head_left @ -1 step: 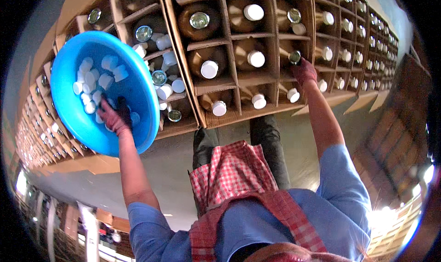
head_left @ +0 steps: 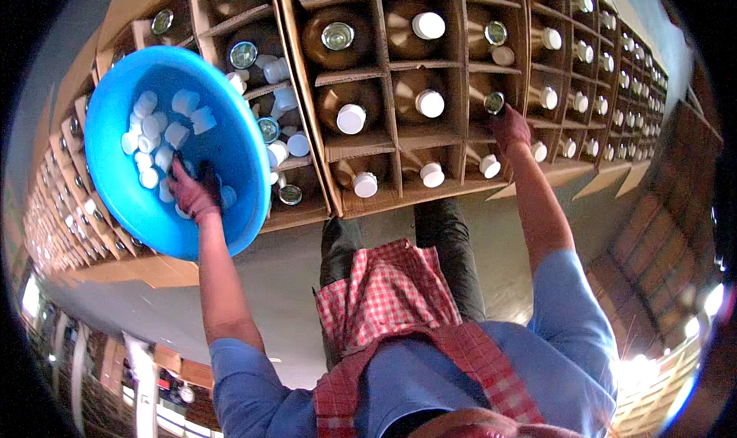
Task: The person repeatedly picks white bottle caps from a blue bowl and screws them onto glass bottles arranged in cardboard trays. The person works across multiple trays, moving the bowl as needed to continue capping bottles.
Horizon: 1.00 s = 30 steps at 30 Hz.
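Observation:
My left hand [head_left: 195, 191], in a dark-tipped reddish glove, reaches into a blue basin [head_left: 253, 154]. Its fingers are apart, close to several white caps [head_left: 176, 136] piled inside; it holds no cap that I can see. To the right, my right hand [head_left: 510, 128], gloved alike, closes at the neck of an uncapped glass bottle [head_left: 494, 102] in a divided cardboard carton [head_left: 461, 115]. Some of its fingers hide behind the neck. Beside that bottle stand others with white caps, such as a capped bottle [head_left: 430, 104].
The basin rests over a left-hand carton holding open bottles, like an open bottle [head_left: 243, 53], and loose caps [head_left: 276, 69] among the dividers. More cartons [head_left: 583, 77] of bottles stretch away on both sides. Cardboard flaps [head_left: 165, 274] hang at the near edge.
The view has shifted very slightly. Both hands stay in nearly the same places, the left in the basin and the right at the bottle neck.

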Available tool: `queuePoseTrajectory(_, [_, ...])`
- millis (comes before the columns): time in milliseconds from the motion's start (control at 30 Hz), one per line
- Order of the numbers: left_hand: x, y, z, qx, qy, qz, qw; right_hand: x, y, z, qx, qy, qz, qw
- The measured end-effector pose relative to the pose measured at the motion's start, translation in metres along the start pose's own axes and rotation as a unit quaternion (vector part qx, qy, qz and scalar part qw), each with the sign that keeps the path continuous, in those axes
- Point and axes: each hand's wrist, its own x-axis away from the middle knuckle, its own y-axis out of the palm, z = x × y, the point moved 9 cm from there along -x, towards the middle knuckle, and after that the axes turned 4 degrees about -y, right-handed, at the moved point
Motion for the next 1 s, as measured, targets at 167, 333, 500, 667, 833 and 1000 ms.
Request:
queuePoseTrajectory(167, [-0.008, 0.033, 0.001, 0.302, -0.026, -0.059, 0.951, -0.012, 0.022, 0.025, -0.066, -0.034, 0.037, 0.996])
queuePoseTrajectory(333, [-0.001, 0.011, -0.004, 0.339, -0.116, -0.005, 0.934, 0.046, -0.032, -0.009, -0.093, -0.083, 0.159, 0.979])
queuePoseTrajectory(500, [0.025, -0.073, 0.047, 0.636, -0.178, 0.072, 0.748, 0.06, -0.058, -0.023, -0.085, -0.23, 0.235, 0.941])
queuePoseTrajectory(667, [0.055, -0.111, 0.18, 0.798, -0.037, -0.103, 0.592, 0.015, -0.022, -0.041, -0.114, -0.19, 0.234, 0.947])
queuePoseTrajectory(833, [0.084, -0.059, 0.261, 0.85, -0.015, -0.203, 0.486, -0.019, -0.019, -0.055, 0.01, -0.139, 0.147, 0.979])
queuePoseTrajectory(1000, [0.112, 0.012, 0.281, 0.867, -0.151, -0.192, 0.434, -0.005, -0.03, -0.063, 0.018, -0.217, 0.271, 0.937])
